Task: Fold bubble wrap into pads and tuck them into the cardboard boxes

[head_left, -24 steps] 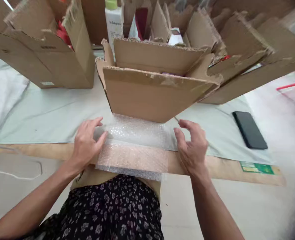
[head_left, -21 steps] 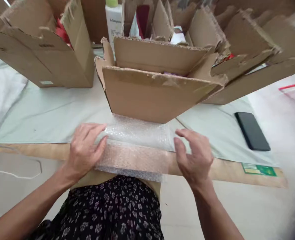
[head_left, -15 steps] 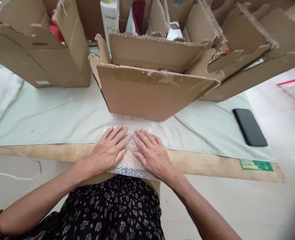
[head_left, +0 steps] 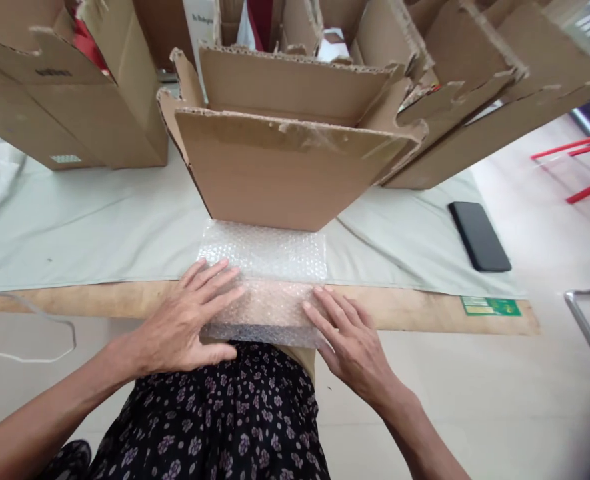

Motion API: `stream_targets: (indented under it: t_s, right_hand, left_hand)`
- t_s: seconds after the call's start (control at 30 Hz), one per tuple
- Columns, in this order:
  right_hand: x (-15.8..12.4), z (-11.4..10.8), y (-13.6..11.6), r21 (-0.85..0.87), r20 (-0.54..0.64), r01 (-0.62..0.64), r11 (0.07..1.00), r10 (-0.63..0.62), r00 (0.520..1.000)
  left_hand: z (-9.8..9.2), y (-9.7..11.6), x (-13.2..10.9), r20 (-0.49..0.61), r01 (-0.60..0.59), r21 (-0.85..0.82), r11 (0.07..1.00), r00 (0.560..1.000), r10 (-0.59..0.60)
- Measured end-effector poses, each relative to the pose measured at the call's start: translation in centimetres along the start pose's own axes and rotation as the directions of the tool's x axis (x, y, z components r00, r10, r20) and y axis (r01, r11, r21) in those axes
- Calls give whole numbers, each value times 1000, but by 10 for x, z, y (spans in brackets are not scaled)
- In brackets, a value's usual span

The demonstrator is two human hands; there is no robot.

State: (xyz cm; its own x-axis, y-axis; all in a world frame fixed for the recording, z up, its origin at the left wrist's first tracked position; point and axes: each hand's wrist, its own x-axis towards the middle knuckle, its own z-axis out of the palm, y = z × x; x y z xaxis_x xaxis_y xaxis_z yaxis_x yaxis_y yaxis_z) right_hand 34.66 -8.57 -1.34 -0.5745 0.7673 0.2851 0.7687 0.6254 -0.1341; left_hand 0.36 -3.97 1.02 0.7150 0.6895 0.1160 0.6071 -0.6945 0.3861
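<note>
Slid apart from mid-sheet out to the edges; left hand [head_left: 185, 330] and right hand [head_left: 347, 340] now spread flat, smoothing the bubble wrap [head_left: 265, 283] against the surface [head_left: 99, 297]

Left hand [head_left: 182, 327]: flat, palm down, fingers spread and stretched forward, pressing on the left part of the bubble wrap sheet [head_left: 265, 280]; thumb tucked along the sheet's near edge.
Right hand [head_left: 349, 343]: flat, palm down, fingers extended, fingertips on the sheet's right near corner.
Left forearm: bare, runs from lower left toward the sheet.
Right forearm: bare, runs from lower right toward the sheet.
Grasp: neither hand closes on anything.
</note>
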Motion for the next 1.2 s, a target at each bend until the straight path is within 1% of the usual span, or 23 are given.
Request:
stream_targets:
  t_s: [0.07, 0.1, 0.13, 0.2, 0.27, 0.3, 0.33, 0.4, 0.47, 0.53, 0.57, 0.63, 0.77, 0.83, 0.9, 0.97, 1.03, 1.07, 1.13, 1.2]
  right_hand:
    - [6, 4, 2, 119, -74, 12, 993, -3, 997]
    - [8, 4, 4, 200, -104, 5, 980, 16, 994]
    - [9, 2, 6, 285, -126, -10, 959, 47, 991]
    - [9, -4, 7, 428, -131, -78, 900, 148, 980]
    - [10, -12, 7, 508, -117, -166, 845, 259, 959]
    - [12, -15, 6, 526, -118, -204, 826, 308, 944]
    - [15, -17, 5, 527, -126, -239, 816, 353, 927]
    - [22, -17, 5, 483, -168, -285, 828, 408, 897]
    - [32, -10, 8, 387, -209, -323, 864, 423, 882]
    - [39, 0, 14, 259, -197, -372, 892, 425, 883]
    - [41, 5, 18, 198, -176, -400, 895, 434, 883]
    - [42, 12, 25, 108, -144, -447, 888, 459, 876]
    - [42, 15, 38, 41, -153, -463, 885, 464, 873]
    - [47, 15, 40, 12, -123, -457, 890, 454, 882]
    - [53, 16, 39, 25, -66, -420, 907, 421, 905]
    - [59, 18, 36, 97, -36, -362, 927, 367, 929]
    - [63, 19, 33, 169, -65, -323, 931, 337, 939]
    - [64, 20, 32, 182, -94, -318, 931, 338, 936]
    - [65, 20, 31, 170, -162, -328, 929, 355, 921]
    - [64, 15, 29, 171, -214, -333, 927, 365, 906]
  left_hand:
    - [-3, 2, -11, 48, -14, -11, 1000, 999, 15]
    - [-3, 3, -16, 47, -11, -11, 1000, 999, 11]
    - [-3, 4, -20, 18, -1, -14, 1000, 1000, 2]
    - [-4, 6, -23, -129, 41, -45, 998, 991, -47]
    - [-5, 8, -21, -286, 79, -122, 989, 952, -111]
    - [-7, 10, -19, -335, 104, -169, 980, 929, -156]
    - [-8, 11, -15, -359, 144, -206, 968, 909, -212]
    - [-10, 12, -9, -349, 272, -222, 936, 874, -337]
    - [-10, 10, -3, -309, 414, -160, 896, 841, -444]
    - [-7, 6, -1, -256, 485, -71, 872, 836, -486]
    - [-6, 4, -1, -241, 495, -38, 868, 838, -489]
    - [-2, -1, -2, -249, 500, 5, 866, 839, -484]
    - [3, -9, -6, -314, 525, 67, 848, 818, -482]
    - [4, -10, -5, -303, 523, 123, 843, 829, -470]
    - [4, -8, -1, -292, 505, 172, 846, 846, -446]
    - [2, -4, 5, -325, 488, 191, 852, 850, -414]
    - [-2, 2, 13, -374, 459, 190, 868, 851, -369]
    - [-4, 4, 17, -381, 435, 194, 879, 859, -342]
    - [-6, 6, 23, -361, 392, 204, 897, 882, -303]
    - [-6, 4, 26, -334, 383, 195, 903, 891, -306]
